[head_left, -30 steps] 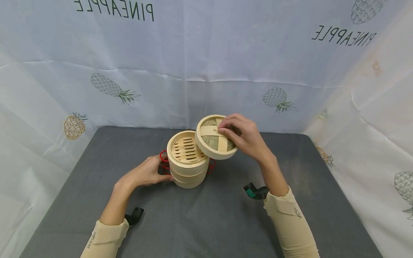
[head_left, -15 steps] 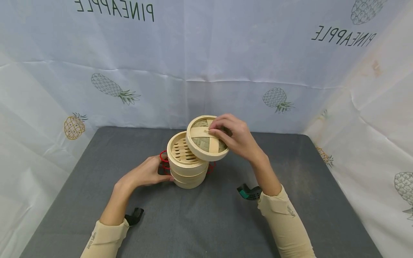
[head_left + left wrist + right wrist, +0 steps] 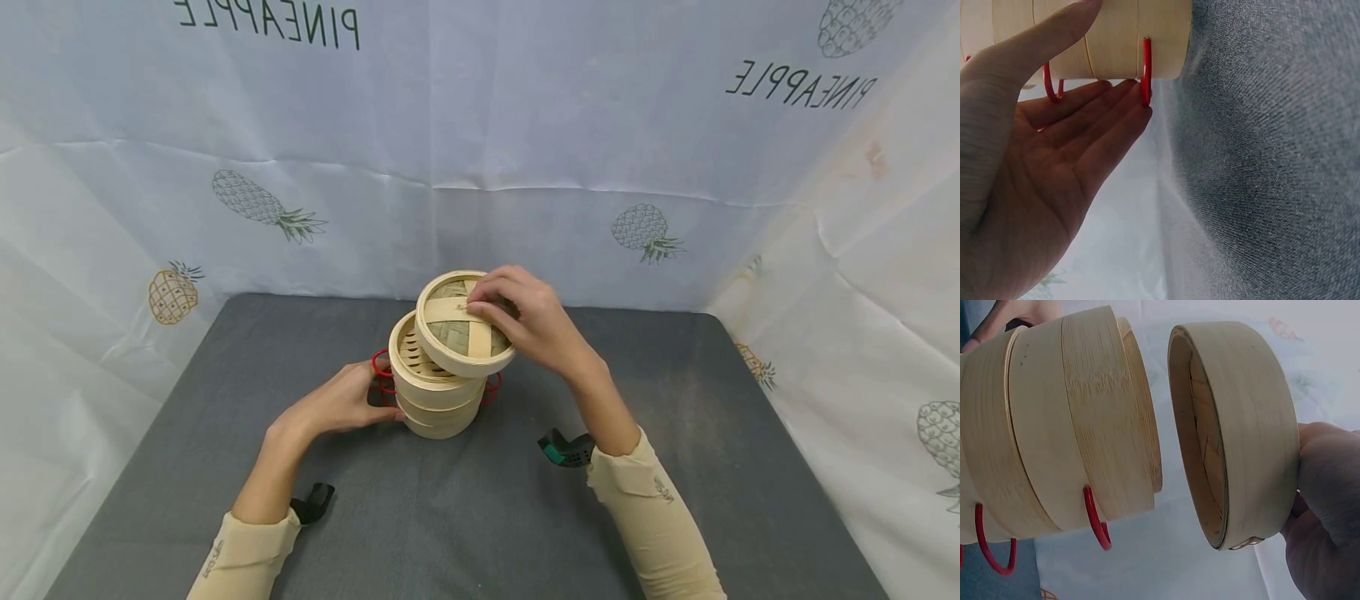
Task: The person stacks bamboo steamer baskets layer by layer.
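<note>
A stack of round bamboo steamer baskets with red side handles stands upright on the table; the slatted top tier shows at its left. My left hand holds the stack from the left, thumb at the front and fingers reaching behind it, near the red handles. With my right hand I pinch the middle of the woven steamer lid from above. In the right wrist view the lid is apart from the top basket, with a gap between them. From the head, it covers the right part of the top basket.
A dark grey cloth covers the table. White fabric with pineapple prints hangs behind and at both sides, close to the table's back edge. Black wrist devices sit at both sleeves.
My right hand has carried the lid leftward, from the right side of the stack to farther over its top. The left hand and the baskets have stayed where they were.
</note>
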